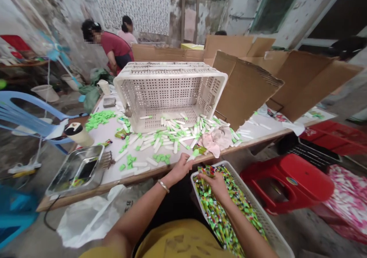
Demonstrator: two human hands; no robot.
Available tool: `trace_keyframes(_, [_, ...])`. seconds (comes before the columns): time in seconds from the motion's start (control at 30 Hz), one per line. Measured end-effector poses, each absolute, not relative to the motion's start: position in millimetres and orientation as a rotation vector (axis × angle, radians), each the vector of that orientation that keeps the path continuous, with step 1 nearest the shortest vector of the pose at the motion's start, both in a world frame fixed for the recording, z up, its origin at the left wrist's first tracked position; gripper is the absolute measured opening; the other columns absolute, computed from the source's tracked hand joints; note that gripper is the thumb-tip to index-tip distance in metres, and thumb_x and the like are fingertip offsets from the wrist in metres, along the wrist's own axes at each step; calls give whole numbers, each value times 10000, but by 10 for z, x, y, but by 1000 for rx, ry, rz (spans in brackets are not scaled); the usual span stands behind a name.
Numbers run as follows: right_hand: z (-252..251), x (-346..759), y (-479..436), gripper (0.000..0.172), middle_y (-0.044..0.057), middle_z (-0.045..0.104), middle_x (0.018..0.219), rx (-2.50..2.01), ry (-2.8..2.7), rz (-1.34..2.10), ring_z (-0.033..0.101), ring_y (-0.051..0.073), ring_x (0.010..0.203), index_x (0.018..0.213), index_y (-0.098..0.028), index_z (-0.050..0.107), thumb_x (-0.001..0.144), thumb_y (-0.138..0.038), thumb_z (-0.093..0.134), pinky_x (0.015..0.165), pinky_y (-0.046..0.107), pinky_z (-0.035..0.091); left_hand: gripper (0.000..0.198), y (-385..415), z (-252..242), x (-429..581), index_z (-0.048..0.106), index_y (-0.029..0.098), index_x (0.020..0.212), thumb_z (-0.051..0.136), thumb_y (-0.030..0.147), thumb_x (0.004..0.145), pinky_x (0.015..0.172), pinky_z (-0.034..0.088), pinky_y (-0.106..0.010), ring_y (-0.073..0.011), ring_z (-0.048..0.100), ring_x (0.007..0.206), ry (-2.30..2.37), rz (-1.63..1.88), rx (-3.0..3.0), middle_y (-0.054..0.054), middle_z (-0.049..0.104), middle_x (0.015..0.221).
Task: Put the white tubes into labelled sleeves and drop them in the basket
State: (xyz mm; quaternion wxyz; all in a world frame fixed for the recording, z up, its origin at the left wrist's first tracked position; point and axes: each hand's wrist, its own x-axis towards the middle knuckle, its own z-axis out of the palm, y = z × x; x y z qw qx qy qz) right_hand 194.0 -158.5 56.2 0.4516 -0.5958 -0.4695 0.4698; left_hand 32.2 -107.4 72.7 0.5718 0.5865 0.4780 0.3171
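Note:
My left hand (181, 169) is at the table's front edge, its fingers pinched round a white tube with a green cap (192, 155). My right hand (216, 183) is over a white basket (275, 233) full of green wrapped sticks on my lap side, and holds a small bundle of colourful wrappers (207, 170). Several white tubes (169, 135) and loose green caps (99, 118) lie scattered on the table (114, 173). A white perforated crate (169, 93) lies tipped on its side behind them.
A metal tray (76, 170) sits at the table's left front, a pink cloth (216, 140) near the tubes, cardboard sheets (246, 85) to the right. Red plastic stools (289, 181) stand right, a blue chair (25, 116) left. Two people work at the back left.

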Motion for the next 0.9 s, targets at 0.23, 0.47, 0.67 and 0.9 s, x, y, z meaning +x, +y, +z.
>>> trace_keyframes(0.23, [712, 2259, -1635, 278, 1, 605, 542, -1560, -1238, 1067, 510, 165, 555, 574, -158, 660, 549, -430, 709, 585, 277, 405, 193, -1051, 996, 223, 525, 170, 843, 490, 350, 785, 415, 326, -165, -52, 425, 446, 983, 746, 1497, 29, 558, 671])
trace_keyframes(0.47, [772, 2348, -1645, 232, -23, 562, 511, -1572, -1418, 1036, 458, 135, 511, 546, -158, 632, 577, -380, 692, 543, 255, 371, 196, -951, 1040, 258, 649, 151, 813, 533, 299, 759, 569, 408, -201, -99, 528, 588, 929, 705, 1737, 1, 613, 690])
trace_keyframes(0.67, [774, 2339, -1625, 221, -31, 554, 504, -1554, -1477, 1152, 450, 128, 504, 568, -151, 643, 570, -365, 694, 538, 247, 361, 202, -847, 1084, 284, 650, 144, 801, 545, 308, 749, 681, 423, -226, -135, 554, 726, 938, 768, 1786, -24, 641, 786])
trace_keyframes(0.9, [775, 2348, -1566, 206, -31, 549, 483, -1568, -1448, 1122, 441, 130, 499, 524, -155, 635, 549, -345, 711, 519, 239, 356, 229, -862, 1117, 300, 642, 152, 790, 513, 340, 763, 586, 396, -209, -112, 503, 612, 957, 695, 1801, -4, 595, 684])
